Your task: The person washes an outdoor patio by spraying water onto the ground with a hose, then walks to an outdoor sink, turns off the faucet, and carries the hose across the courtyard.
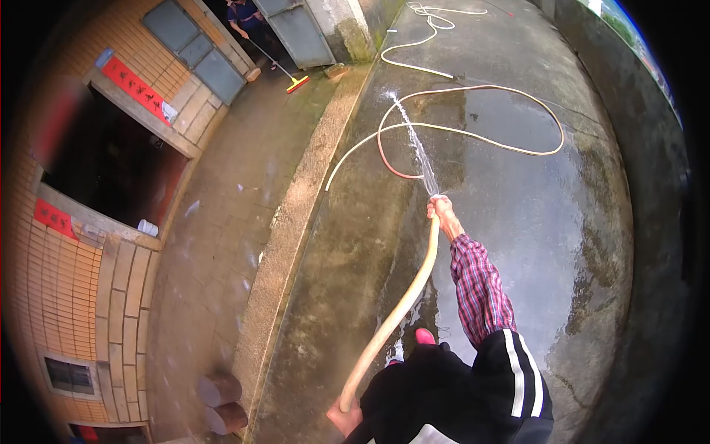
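Observation:
A thick cream-coloured hose (396,318) runs from the bottom of the view up to my outstretched arm. Closed around its front end is my right hand (442,214), in a plaid sleeve. Water (416,144) sprays forward from there onto the wet concrete. Lower down, near my body, my left hand (345,418) grips the hose, its fingers partly cut off by the frame. Ahead, a thinner hose (510,150) lies in a large loop on the ground.
A low kerb (296,214) divides the yard from the paving along the brick house. At the far doorway a person (248,18) holds a yellow-and-red floor squeegee (298,83). Two round stumps (222,403) stand lower left. A wall (651,163) borders the right side.

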`<action>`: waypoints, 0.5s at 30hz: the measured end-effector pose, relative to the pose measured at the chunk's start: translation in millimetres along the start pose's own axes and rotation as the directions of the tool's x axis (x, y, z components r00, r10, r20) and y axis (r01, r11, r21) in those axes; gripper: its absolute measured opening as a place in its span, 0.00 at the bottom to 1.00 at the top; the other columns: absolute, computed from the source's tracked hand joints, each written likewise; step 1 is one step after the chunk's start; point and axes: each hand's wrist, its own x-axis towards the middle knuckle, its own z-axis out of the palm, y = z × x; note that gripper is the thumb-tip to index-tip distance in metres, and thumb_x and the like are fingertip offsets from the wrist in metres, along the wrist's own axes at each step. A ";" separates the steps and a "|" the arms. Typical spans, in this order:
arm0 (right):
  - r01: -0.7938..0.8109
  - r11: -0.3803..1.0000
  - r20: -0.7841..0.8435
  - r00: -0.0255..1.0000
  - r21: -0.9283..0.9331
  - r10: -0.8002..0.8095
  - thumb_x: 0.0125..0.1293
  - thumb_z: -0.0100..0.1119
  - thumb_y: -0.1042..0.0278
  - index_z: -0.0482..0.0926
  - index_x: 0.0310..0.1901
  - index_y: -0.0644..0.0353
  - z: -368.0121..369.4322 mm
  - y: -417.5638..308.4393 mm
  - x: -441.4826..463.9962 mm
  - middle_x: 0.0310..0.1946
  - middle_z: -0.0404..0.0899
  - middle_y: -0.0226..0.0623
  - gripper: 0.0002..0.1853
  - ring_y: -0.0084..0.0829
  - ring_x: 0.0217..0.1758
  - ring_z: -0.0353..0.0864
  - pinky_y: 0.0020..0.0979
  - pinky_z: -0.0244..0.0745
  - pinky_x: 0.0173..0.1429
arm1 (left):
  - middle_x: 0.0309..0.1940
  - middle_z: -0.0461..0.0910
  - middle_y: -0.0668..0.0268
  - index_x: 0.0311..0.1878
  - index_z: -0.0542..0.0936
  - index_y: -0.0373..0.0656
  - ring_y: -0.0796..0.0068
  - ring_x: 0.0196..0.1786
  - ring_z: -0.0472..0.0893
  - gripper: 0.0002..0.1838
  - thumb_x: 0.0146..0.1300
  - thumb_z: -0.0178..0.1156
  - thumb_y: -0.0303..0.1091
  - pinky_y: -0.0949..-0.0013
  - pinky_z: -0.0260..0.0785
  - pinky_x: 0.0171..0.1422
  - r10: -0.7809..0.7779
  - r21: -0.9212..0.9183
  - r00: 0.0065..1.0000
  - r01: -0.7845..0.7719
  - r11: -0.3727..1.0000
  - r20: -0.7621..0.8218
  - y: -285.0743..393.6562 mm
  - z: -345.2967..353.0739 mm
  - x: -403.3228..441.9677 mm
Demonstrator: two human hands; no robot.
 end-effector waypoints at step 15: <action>-0.198 0.975 0.101 0.973 -0.099 0.208 0.52 0.36 0.78 0.60 0.27 0.61 -12.0 52.7 -11.7 0.13 0.60 0.34 0.02 0.21 0.08 0.57 0.22 0.56 0.09 | 0.11 0.71 0.64 0.19 0.72 0.31 0.79 0.18 0.70 0.05 0.41 0.56 0.23 0.72 0.62 0.23 -0.141 0.042 0.990 0.141 0.989 -0.008 -21.3 -6.6 -29.6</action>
